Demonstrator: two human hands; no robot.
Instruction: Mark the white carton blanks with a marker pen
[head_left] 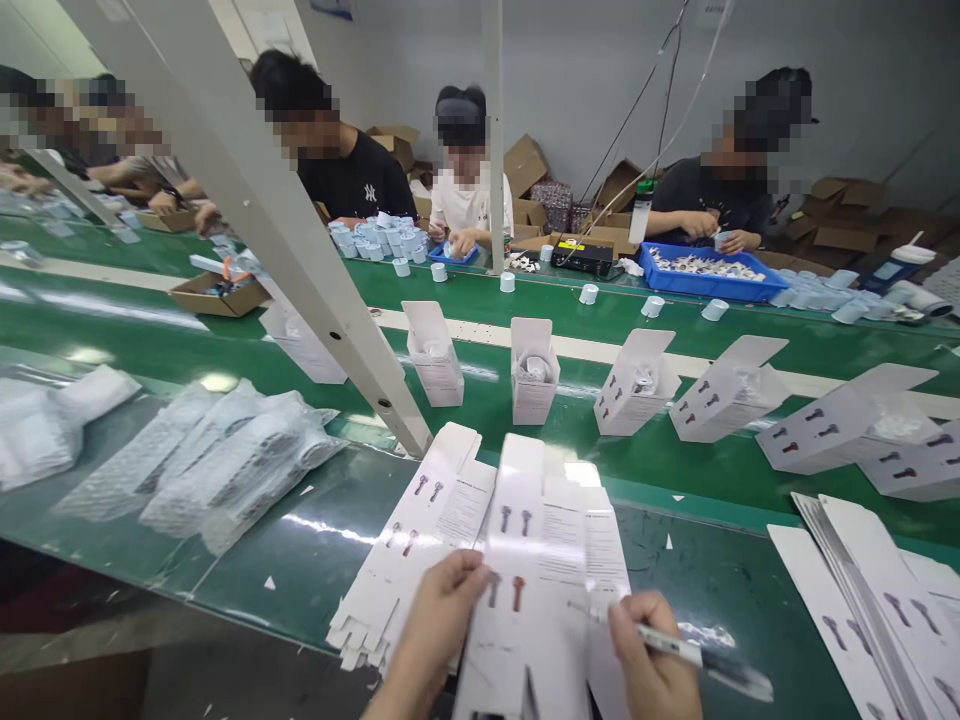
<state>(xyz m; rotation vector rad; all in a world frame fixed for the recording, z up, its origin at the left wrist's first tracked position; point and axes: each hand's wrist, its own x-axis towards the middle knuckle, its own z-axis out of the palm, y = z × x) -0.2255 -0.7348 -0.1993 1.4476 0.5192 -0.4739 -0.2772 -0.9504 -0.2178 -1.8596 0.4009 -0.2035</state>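
Observation:
A pen [690, 652] is gripped in my right hand [651, 655], its tip pointing left over a flat white carton [525, 570]. Printed pictures of small handheld devices and lines of text cover that carton. My left hand [435, 615] has its fingers closed at the carton's left edge, with the thumb out of clear sight. Beneath and to the left lies a stack of similar flat cartons [416, 530], their flaps jutting toward me. Another flat carton shows under the right side, close to my right hand.
Open white boxes [535, 375] stand in a row on the green conveyor [480, 440]. Bubble-wrap bags [240, 460] lie at left; more flat cartons [862, 590] at right. A slanted metal post [300, 230] crosses the left side. Co-workers sit opposite, beside a blue tray [712, 287] of parts.

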